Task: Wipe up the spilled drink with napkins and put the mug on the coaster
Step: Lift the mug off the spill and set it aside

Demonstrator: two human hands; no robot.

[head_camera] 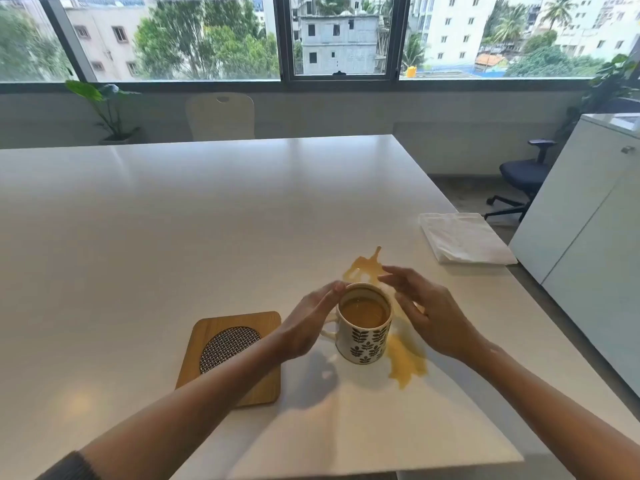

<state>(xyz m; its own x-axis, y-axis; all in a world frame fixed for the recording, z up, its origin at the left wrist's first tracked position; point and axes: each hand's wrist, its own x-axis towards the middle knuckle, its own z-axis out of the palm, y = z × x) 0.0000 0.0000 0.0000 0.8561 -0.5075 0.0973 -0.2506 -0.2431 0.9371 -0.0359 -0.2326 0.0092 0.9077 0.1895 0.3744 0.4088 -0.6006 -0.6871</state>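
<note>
A white mug (364, 336) with a dark leaf pattern stands upright on the white table (173, 220), filled with tan drink. My left hand (308, 323) is at its left side, fingertips touching the rim, fingers apart. My right hand (429, 313) hovers open just right of the mug, not touching it. Spilled tan drink lies in two puddles: one behind the mug (365, 266) and one to its front right (407, 363). A square wooden coaster (235, 355) with a woven round centre lies left of the mug. A stack of white napkins (464, 242) rests near the table's right edge.
The table's right edge runs diagonally past the napkins. A white cabinet (588, 237) stands to the right, an office chair (519, 178) beyond it. A pale chair (221, 116) and potted plants (110, 109) sit under the far windows.
</note>
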